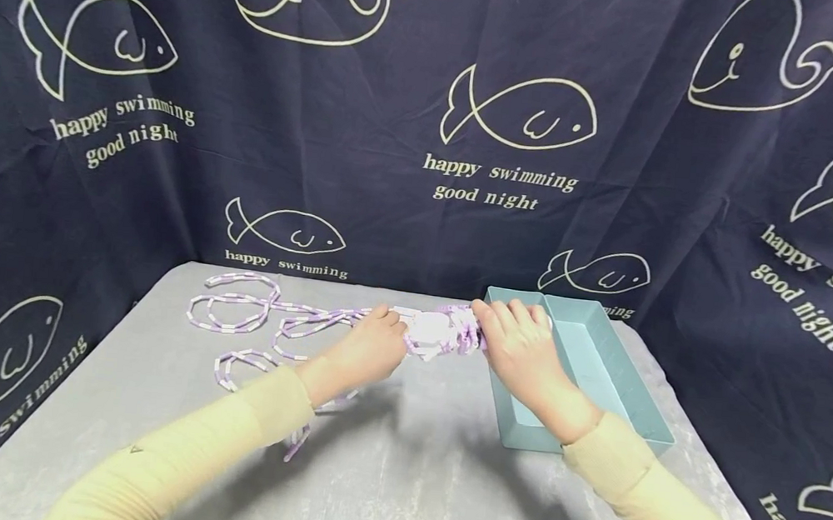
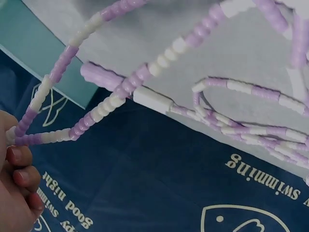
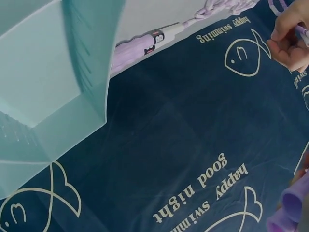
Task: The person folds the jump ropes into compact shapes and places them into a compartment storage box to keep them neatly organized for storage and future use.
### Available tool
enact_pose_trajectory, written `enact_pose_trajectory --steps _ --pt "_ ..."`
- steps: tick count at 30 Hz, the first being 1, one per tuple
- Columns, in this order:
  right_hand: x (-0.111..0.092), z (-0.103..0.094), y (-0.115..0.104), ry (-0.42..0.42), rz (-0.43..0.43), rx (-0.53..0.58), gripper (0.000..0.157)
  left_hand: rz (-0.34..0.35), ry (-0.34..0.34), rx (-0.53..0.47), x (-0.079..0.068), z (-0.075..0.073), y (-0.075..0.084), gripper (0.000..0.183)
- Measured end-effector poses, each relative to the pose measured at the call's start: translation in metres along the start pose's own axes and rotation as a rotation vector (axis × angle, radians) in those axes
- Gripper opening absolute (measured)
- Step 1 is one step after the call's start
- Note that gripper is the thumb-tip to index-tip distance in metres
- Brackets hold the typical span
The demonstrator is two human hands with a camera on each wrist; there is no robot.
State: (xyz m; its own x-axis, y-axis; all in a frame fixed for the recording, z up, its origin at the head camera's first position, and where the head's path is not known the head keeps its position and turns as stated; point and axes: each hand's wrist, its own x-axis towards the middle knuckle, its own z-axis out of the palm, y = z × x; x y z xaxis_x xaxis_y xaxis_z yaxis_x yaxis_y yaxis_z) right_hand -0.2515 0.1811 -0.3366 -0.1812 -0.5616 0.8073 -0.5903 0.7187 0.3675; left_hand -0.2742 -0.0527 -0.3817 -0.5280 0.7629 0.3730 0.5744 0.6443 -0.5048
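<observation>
A purple and white beaded jump rope [image 1: 455, 329] is held up between my hands, bunched near the right hand. My left hand [image 1: 371, 341] pinches a bend of its beaded cord; the left wrist view shows the cord [image 2: 104, 108] running off in two strands from the fingertips. My right hand [image 1: 522, 341] grips the other end, with two purple handle ends [image 3: 294, 200] beside it at the edge of the right wrist view. More purple and white beaded cord [image 1: 233, 326] lies looped on the table to the left. A purple handle [image 3: 137, 48] rests near the table's back edge.
An open teal bin [image 1: 639, 373] stands on the right of the grey table [image 1: 409, 494], just under and beyond my right hand. Dark blue curtains [image 1: 399, 124] with fish drawings hang along the back and both sides.
</observation>
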Motion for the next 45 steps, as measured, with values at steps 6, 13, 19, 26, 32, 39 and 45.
enact_pose_trajectory --steps 6,13,19,26,32,39,45 --pt "0.000 0.000 0.001 -0.053 0.077 -0.077 0.032 -0.025 0.032 -0.004 -0.002 0.004 0.011 0.004" --pt "0.004 -0.001 0.012 -0.066 0.210 -0.187 0.034 0.020 -0.008 0.017 -0.013 0.009 0.021 0.018" --pt "0.001 0.005 0.013 -0.092 0.221 -0.265 0.027 0.047 0.009 0.040 -0.017 -0.005 0.028 0.011" --pt "-0.005 0.018 0.015 -0.139 0.258 -0.340 0.024 0.110 0.122 0.038 -0.018 -0.034 0.040 0.007" --pt "-0.015 0.024 0.012 -0.230 0.268 -0.371 0.024 0.122 0.241 0.063 -0.014 -0.056 0.042 0.008" --pt "-0.019 0.024 0.008 -0.208 0.153 -0.379 0.024 0.108 0.389 0.071 -0.004 -0.083 0.024 0.008" --pt "-0.016 0.023 0.003 -0.188 0.049 -0.384 0.020 0.078 0.484 0.109 0.008 -0.096 0.009 0.015"
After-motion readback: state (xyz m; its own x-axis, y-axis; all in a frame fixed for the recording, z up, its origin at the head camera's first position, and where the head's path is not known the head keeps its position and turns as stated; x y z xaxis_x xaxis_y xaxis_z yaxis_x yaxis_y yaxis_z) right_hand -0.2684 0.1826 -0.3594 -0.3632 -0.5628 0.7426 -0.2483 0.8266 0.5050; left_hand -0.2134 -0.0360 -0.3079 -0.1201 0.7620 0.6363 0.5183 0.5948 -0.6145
